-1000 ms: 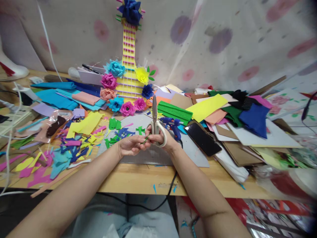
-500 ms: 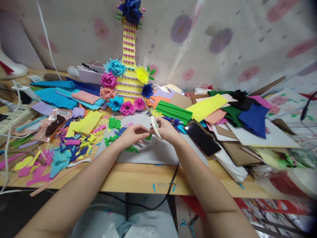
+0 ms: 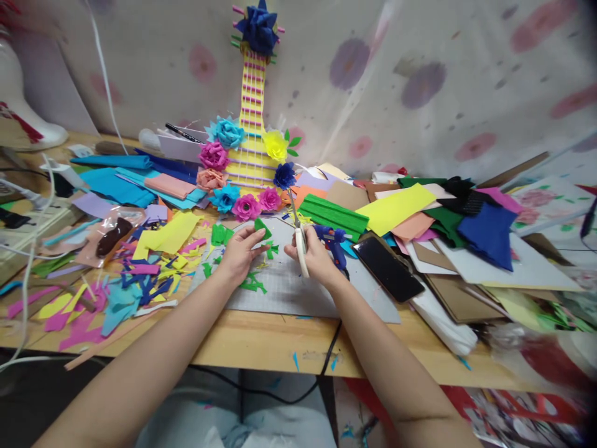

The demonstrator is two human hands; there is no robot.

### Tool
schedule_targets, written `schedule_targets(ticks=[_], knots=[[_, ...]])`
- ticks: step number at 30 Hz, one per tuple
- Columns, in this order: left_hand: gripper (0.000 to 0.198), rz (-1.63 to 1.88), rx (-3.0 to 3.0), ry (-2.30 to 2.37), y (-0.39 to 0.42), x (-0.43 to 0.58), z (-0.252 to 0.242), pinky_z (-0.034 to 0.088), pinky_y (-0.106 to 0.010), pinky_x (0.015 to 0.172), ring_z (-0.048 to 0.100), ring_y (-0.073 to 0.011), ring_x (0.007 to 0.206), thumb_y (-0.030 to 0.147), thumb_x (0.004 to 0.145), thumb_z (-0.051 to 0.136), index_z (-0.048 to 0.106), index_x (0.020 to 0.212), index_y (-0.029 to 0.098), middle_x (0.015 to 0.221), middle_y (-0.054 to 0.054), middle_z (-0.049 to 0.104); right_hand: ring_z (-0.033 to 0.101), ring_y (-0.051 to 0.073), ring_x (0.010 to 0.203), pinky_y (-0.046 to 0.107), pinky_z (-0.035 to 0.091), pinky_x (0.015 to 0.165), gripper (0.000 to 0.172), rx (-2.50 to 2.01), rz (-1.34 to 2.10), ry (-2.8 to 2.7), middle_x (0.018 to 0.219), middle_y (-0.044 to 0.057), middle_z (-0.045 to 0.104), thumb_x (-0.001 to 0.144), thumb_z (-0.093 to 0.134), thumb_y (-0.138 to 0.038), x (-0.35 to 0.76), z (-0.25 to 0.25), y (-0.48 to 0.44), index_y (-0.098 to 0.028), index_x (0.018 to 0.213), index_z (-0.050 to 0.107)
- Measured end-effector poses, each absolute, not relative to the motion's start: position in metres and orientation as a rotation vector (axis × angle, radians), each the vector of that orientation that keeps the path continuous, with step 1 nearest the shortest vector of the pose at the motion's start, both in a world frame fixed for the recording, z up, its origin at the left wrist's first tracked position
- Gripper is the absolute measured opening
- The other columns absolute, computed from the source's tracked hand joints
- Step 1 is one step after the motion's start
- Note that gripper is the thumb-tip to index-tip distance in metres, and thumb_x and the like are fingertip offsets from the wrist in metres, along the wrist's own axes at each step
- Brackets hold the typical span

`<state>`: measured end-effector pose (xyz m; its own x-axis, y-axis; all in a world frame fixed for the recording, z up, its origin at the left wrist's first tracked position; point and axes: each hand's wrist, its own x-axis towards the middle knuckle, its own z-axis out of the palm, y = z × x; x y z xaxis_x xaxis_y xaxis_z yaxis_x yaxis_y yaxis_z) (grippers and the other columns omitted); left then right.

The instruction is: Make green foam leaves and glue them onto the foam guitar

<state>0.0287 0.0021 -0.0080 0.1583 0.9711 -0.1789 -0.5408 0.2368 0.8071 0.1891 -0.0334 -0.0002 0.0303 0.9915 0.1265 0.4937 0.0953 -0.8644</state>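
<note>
Between its thumb and fingers, my left hand (image 3: 243, 252) pinches a small green paper piece (image 3: 262, 229) over the grey mat (image 3: 298, 298). White-handled scissors (image 3: 301, 246) are in my right hand (image 3: 314, 254), their blades pointing up and away from me. The two hands are apart. Green scraps (image 3: 252, 283) lie on the mat below my left hand. Just right of my right hand rests a blue glue gun (image 3: 333, 239). Behind the mat, a yellow guitar shape (image 3: 252, 162) with paper flowers leans against the patterned curtain.
Colourful paper scraps (image 3: 153, 267) cover the table's left side. A black phone (image 3: 388, 267) lies right of the mat, near a green crepe roll (image 3: 333, 216) and stacked sheets (image 3: 522, 261). A black cable (image 3: 330, 351) hangs over the wooden table edge (image 3: 261, 342).
My hands have moved apart. The green piece is now raised in my left hand, and the scissors are more upright. The camera view has shifted slightly.
</note>
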Motion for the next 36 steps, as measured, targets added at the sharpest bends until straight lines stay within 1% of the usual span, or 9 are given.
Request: schedule_targets(ticks=[3, 6, 11, 15, 17, 23, 27, 29, 36], knots=[[0.030, 1.195, 0.550, 0.777, 0.001, 0.030, -0.009, 0.047, -0.018, 0.060, 0.053, -0.0055, 0.059, 0.021, 0.044, 0.080, 0.055, 0.061, 0.015, 0.061, 0.005, 0.056, 0.048, 0.012, 0.067, 0.028, 0.041, 0.065, 0.034, -1.431, 0.852, -1.499, 0.074, -0.003, 0.050, 0.065, 0.064, -0.040, 0.181, -0.007, -0.036, -0.022, 0.082, 0.042], [0.029, 1.122, 0.548, 0.769, -0.001, 0.032, -0.010, 0.041, -0.015, 0.055, 0.049, -0.0033, 0.053, 0.020, 0.046, 0.079, 0.053, 0.056, 0.015, 0.055, 0.006, 0.052, 0.051, 0.012, 0.068, 0.028, 0.042, 0.066, 0.036, -1.285, 0.938, -1.353, 0.075, -0.002, 0.053, 0.062, 0.067, -0.039, 0.169, -0.010, -0.032, -0.022, 0.082, 0.042], [0.027, 1.029, 0.630, 0.796, -0.006, 0.036, -0.013, 0.039, -0.017, 0.055, 0.050, -0.0040, 0.054, 0.023, 0.048, 0.079, 0.054, 0.055, 0.014, 0.056, 0.004, 0.054, 0.051, 0.011, 0.061, 0.027, 0.043, 0.061, 0.042, -1.194, 1.028, -1.160, 0.068, -0.005, 0.051, 0.056, 0.070, -0.039, 0.163, -0.008, -0.025, -0.022, 0.080, 0.040], [0.026, 1.023, 0.735, 0.815, -0.007, 0.035, -0.012, 0.041, -0.020, 0.059, 0.054, -0.0065, 0.059, 0.025, 0.051, 0.077, 0.057, 0.064, 0.015, 0.064, 0.003, 0.059, 0.051, 0.010, 0.060, 0.027, 0.043, 0.061, 0.041, -1.241, 1.027, -1.173, 0.067, -0.005, 0.051, 0.055, 0.070, -0.037, 0.166, -0.005, -0.027, -0.022, 0.080, 0.041], [0.029, 1.046, 0.770, 0.846, -0.006, 0.035, -0.012, 0.042, -0.021, 0.061, 0.055, -0.0078, 0.061, 0.025, 0.049, 0.078, 0.058, 0.067, 0.015, 0.066, 0.003, 0.060, 0.051, 0.010, 0.061, 0.027, 0.043, 0.060, 0.040, -1.256, 1.035, -1.208, 0.067, -0.005, 0.050, 0.056, 0.069, -0.037, 0.168, -0.004, -0.027, -0.022, 0.081, 0.041], [0.030, 1.109, 0.837, 0.917, -0.006, 0.034, -0.010, 0.044, -0.023, 0.059, 0.053, -0.0077, 0.053, 0.027, 0.047, 0.078, 0.054, 0.059, 0.014, 0.056, 0.004, 0.056, 0.049, 0.011, 0.064, 0.026, 0.040, 0.060, 0.038, -1.367, 0.952, -1.391, 0.073, -0.003, 0.051, 0.063, 0.063, -0.041, 0.177, -0.004, -0.028, -0.022, 0.085, 0.039], [0.027, 1.187, 0.741, 0.832, -0.003, 0.031, -0.007, 0.047, -0.024, 0.063, 0.054, -0.0075, 0.059, 0.026, 0.051, 0.076, 0.055, 0.063, 0.015, 0.062, 0.004, 0.057, 0.046, 0.012, 0.067, 0.026, 0.037, 0.061, 0.033, -1.608, 0.810, -1.655, 0.079, -0.002, 0.051, 0.067, 0.058, -0.042, 0.193, 0.005, -0.039, -0.022, 0.088, 0.041], [0.025, 1.215, 0.678, 0.786, -0.002, 0.028, -0.005, 0.048, -0.024, 0.066, 0.054, -0.0074, 0.062, 0.025, 0.053, 0.075, 0.056, 0.065, 0.015, 0.065, 0.004, 0.058, 0.045, 0.012, 0.065, 0.025, 0.034, 0.059, 0.031, -1.697, 0.807, -1.826, 0.074, -0.003, 0.050, 0.068, 0.058, -0.042, 0.198, 0.011, -0.047, -0.022, 0.085, 0.041], [0.024, 1.251, 0.611, 0.707, -0.002, 0.026, -0.001, 0.048, -0.026, 0.073, 0.057, -0.0081, 0.069, 0.024, 0.056, 0.074, 0.055, 0.069, 0.016, 0.072, 0.003, 0.062, 0.044, 0.012, 0.060, 0.023, 0.027, 0.054, 0.036, -1.768, 0.729, -2.071, 0.071, -0.002, 0.052, 0.066, 0.061, -0.046, 0.190, 0.018, -0.055, -0.022, 0.079, 0.039]])
